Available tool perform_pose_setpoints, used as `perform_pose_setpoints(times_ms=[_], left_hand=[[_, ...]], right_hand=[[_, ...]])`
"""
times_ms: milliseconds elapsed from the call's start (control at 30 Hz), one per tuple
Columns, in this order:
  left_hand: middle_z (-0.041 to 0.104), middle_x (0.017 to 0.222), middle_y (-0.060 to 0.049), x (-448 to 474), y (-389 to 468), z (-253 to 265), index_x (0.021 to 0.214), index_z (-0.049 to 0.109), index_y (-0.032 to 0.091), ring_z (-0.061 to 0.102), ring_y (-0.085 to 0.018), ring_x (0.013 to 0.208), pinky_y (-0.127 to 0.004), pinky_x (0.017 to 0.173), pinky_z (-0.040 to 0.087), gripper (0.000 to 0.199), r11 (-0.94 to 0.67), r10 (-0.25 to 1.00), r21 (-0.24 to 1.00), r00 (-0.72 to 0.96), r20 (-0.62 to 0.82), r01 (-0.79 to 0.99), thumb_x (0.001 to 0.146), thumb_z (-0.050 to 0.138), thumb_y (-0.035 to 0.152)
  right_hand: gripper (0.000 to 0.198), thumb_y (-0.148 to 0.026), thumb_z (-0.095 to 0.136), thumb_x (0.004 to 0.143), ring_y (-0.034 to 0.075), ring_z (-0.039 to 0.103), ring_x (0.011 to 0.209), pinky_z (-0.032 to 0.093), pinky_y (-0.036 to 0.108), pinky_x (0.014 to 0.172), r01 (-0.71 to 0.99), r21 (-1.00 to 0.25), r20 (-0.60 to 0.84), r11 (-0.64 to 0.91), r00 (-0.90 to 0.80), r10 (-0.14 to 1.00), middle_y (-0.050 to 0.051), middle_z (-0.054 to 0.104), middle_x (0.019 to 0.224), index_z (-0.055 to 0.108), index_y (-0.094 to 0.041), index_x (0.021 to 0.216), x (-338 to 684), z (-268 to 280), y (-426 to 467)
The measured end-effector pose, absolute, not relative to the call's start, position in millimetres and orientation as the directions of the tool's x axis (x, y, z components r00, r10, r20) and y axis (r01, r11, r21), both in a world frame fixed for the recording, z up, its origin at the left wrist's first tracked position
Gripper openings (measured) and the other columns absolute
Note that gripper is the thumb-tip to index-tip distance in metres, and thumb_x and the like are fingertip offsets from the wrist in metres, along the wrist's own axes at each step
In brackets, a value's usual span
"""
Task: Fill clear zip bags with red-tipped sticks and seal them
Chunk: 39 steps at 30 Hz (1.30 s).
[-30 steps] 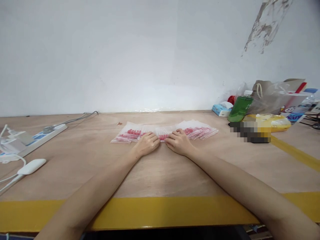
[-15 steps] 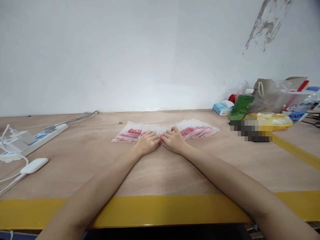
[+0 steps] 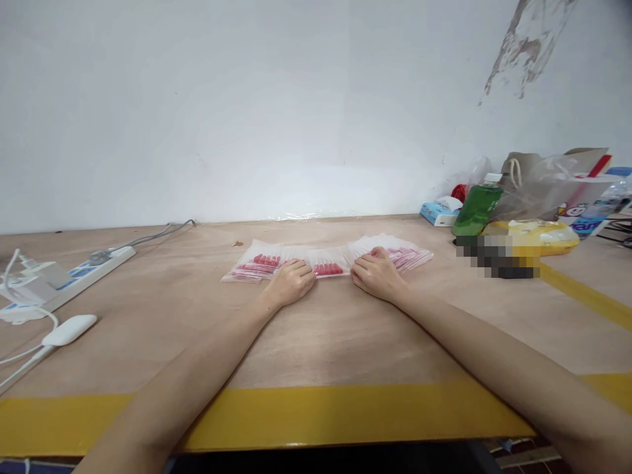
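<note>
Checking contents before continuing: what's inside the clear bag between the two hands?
Inside the clear bag, a row of red pieces shows at its near end. The left hand and right hand hide parts of the neighbouring bags.

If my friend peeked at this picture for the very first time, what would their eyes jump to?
Probably the clear bags with bright red pieces, overlapping in a row across the middle of the table, with the left hand and right hand at their near side. Next, perhaps the green bottle on the right, or the wide yellow strip along the table's near edge.
</note>
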<state>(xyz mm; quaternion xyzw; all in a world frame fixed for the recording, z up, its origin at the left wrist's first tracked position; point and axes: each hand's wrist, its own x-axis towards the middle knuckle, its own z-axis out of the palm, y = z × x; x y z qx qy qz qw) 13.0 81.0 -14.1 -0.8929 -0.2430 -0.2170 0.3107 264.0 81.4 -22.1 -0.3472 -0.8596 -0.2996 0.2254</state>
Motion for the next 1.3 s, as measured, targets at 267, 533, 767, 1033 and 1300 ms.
perform_pose_setpoints(times_ms=[267, 533, 767, 1033, 1300], left_hand=[[0.062, 0.086, -0.006, 7, 78, -12, 0.084, 0.058, 0.016, 0.055, -0.019, 0.083, -0.032, 0.075, 0.043, 0.016, -0.705, 0.389, -0.307, 0.71, 0.587, 0.64, 0.086, 0.044, 0.022], [0.057, 0.112, -0.008, 9, 83, -16, 0.111, 0.055, 0.019, 0.052, -0.024, 0.104, -0.04, 0.09, 0.04, 0.032, -0.67, 0.546, -0.159, 0.626, 0.557, 0.725, 0.082, 0.052, 0.032], [0.048, 0.126, -0.011, 3, 89, -21, 0.129, 0.04, 0.019, 0.045, -0.025, 0.115, -0.04, 0.093, 0.039, 0.048, -0.597, 0.63, -0.126, 0.56, 0.537, 0.792, 0.086, 0.046, 0.04], [0.045, 0.13, -0.006, -3, 92, -19, 0.129, 0.039, 0.03, 0.043, -0.024, 0.117, -0.044, 0.096, 0.033, 0.041, -0.626, 0.696, -0.111, 0.617, 0.367, 0.772, 0.09, 0.034, 0.044], [0.048, 0.126, -0.006, -11, 80, -12, 0.124, 0.045, 0.028, 0.047, -0.024, 0.112, -0.043, 0.093, 0.036, 0.038, -0.539, 0.767, -0.077, 0.526, 0.367, 0.839, 0.088, 0.038, 0.04]], right_hand=[[0.018, -0.027, 0.045, 0.081, 0.017, 0.052, 0.083, 0.023, 0.035, 0.082, 0.776, 0.163, 0.649, 0.609, -0.549, 0.526, 0.004, 0.064, 0.081, 0.06, -0.017, 0.078, 277, -26, 69], [0.029, -0.03, 0.044, 0.084, 0.018, 0.054, 0.088, 0.024, 0.036, 0.083, 0.74, 0.171, 0.545, 0.651, -0.621, 0.563, 0.007, 0.063, 0.101, 0.058, -0.023, 0.108, 236, -20, 65], [0.029, -0.019, 0.038, 0.086, 0.017, 0.057, 0.088, 0.024, 0.036, 0.089, 0.78, 0.178, 0.466, 0.6, -0.604, 0.647, 0.01, 0.065, 0.098, 0.06, -0.018, 0.104, 202, -22, 91], [0.039, -0.044, 0.043, 0.084, 0.02, 0.051, 0.101, 0.026, 0.039, 0.091, 0.696, 0.095, 0.505, 0.712, -0.65, 0.568, 0.009, 0.058, 0.111, 0.056, -0.021, 0.113, 234, -11, 86], [0.039, -0.031, 0.051, 0.074, 0.024, 0.048, 0.108, 0.01, 0.054, 0.099, 0.79, 0.073, 0.392, 0.609, -0.584, 0.711, 0.007, 0.057, 0.115, 0.057, -0.028, 0.112, 301, -2, 80]])
